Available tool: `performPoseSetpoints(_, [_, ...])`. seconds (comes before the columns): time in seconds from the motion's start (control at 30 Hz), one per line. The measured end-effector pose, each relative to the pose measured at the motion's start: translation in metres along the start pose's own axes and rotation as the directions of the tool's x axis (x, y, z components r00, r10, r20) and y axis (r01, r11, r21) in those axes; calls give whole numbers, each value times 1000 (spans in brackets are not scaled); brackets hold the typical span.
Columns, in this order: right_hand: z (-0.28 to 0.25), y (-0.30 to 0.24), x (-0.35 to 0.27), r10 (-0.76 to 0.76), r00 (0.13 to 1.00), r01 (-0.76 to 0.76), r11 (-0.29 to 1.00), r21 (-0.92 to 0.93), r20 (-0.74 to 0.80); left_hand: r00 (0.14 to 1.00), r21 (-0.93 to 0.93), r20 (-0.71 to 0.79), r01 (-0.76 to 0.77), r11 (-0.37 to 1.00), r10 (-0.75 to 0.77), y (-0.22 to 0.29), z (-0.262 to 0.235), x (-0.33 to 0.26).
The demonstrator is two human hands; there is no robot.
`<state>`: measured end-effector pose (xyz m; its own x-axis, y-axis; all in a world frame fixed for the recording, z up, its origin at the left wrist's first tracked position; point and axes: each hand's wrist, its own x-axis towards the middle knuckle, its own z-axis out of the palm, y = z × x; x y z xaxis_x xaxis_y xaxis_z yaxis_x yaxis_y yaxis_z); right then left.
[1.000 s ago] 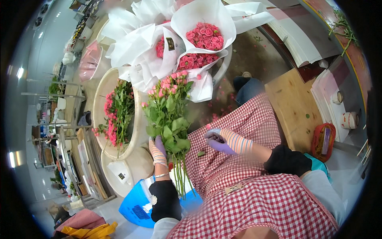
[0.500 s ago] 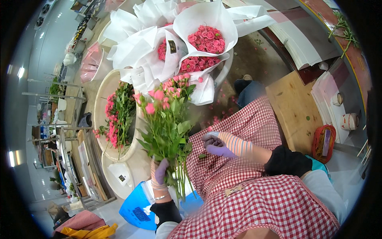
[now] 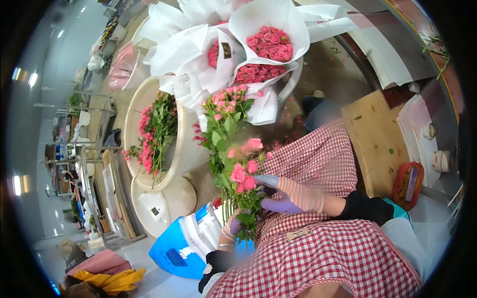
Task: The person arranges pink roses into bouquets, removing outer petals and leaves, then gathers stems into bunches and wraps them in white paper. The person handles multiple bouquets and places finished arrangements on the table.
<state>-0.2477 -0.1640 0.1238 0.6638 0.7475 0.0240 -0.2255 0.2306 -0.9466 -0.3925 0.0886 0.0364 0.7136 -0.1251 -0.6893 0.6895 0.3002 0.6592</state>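
My left hand (image 3: 235,224), in a striped glove with purple fingertips, is closed around the lower stems of a bunch of pink spray roses (image 3: 224,126). The bunch stands upright in front of my lap, blooms at the top. A nearer rose spray (image 3: 243,176) with larger pink blooms overlaps it; its leafy lower part reaches down to my left hand. My right hand (image 3: 288,196), gloved alike, is closed at this spray's stem just under the blooms, its fingertips partly hidden by leaves. A red-and-white checked apron (image 3: 318,154) covers my lap.
Behind the bunch stand white-paper-wrapped rose bouquets (image 3: 271,44). A cream tub (image 3: 191,144) at left holds more roses. Below it are an upturned bucket (image 3: 184,196) and a blue-and-white bag (image 3: 174,251). At right are a wooden board (image 3: 370,144) and a red basket (image 3: 408,184).
A rose spray with larger blooms now shows in front of the bunch, with my right hand at it. The right hand's fingers have come to the stems; the left hand has shifted right.
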Motion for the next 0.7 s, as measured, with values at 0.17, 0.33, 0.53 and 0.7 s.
performPoseSetpoints(0.17, [4,0,1,-45,994,54,994,-90,98,996,-24,56,77,997,-76,5,8,-2])
performPoseSetpoints(0.33, [-7,-12,-3,63,992,-45,986,-161,106,990,37,54,130,991,-132,21,26,-15])
performPoseSetpoints(0.53, [-23,43,-11,101,994,-82,949,304,-48,987,280,58,126,952,-147,66,68,-29])
performPoseSetpoints(0.7, [-16,25,-13,-128,992,128,990,-59,-4,990,387,119,-114,915,74,61,79,-24])
